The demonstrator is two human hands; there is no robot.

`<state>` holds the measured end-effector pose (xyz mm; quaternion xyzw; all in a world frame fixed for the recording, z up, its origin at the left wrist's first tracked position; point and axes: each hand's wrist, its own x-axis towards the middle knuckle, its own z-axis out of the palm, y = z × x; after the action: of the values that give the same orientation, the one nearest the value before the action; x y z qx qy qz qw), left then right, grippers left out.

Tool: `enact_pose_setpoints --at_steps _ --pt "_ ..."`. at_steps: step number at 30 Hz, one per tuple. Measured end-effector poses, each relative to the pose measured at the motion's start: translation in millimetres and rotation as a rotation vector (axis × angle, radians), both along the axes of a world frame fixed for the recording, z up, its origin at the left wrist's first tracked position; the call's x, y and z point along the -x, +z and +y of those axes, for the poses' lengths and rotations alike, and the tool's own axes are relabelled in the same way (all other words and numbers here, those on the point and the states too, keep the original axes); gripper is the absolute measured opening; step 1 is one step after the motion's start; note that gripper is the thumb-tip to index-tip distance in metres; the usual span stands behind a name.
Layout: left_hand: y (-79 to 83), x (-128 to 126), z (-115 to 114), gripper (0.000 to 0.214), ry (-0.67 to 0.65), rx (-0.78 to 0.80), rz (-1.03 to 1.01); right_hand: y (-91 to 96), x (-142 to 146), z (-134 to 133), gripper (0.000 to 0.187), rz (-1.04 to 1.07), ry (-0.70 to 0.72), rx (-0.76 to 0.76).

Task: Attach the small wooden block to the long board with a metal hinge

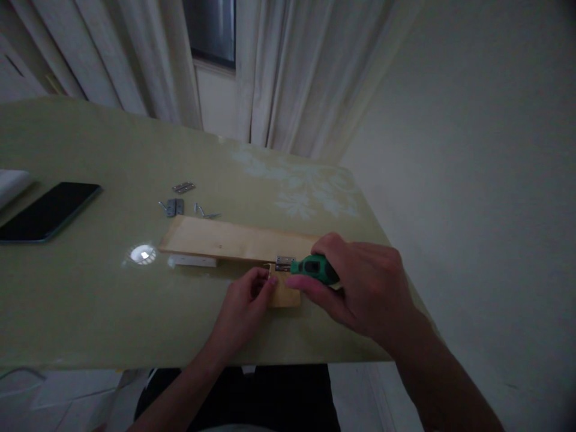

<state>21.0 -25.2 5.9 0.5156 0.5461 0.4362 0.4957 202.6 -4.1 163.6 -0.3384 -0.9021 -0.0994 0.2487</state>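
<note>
My right hand is wrapped round a green-handled screwdriver whose tip points left at a small metal hinge. The hinge sits at the near edge of a long light wooden board on the table. My left hand is curled, its fingertips pinched at a smaller wooden piece just below the hinge; what the fingers pinch is too small to make out.
Two spare hinges and loose screws lie beyond the board. A dark phone rests at the left, a white strip by the board. The table ends close to my body; curtains hang behind.
</note>
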Motion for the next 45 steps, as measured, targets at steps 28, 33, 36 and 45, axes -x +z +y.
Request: enact_pose_setpoints --at_steps 28,33,36,45 --pt "3.6 2.4 -3.1 0.028 -0.005 -0.023 0.015 1.4 5.9 11.9 0.024 0.029 0.047 -0.004" --pt "4.1 1.6 -2.6 0.031 0.01 -0.017 0.043 2.7 6.6 10.2 0.017 -0.06 0.274 0.218" --pt "2.9 1.9 -2.3 0.03 0.012 -0.007 0.032 -0.4 5.5 9.4 0.024 -0.023 0.052 0.109" --pt "6.6 4.2 -1.5 0.035 0.008 -0.038 0.069 -1.0 5.2 13.6 0.024 -0.107 0.071 0.173"
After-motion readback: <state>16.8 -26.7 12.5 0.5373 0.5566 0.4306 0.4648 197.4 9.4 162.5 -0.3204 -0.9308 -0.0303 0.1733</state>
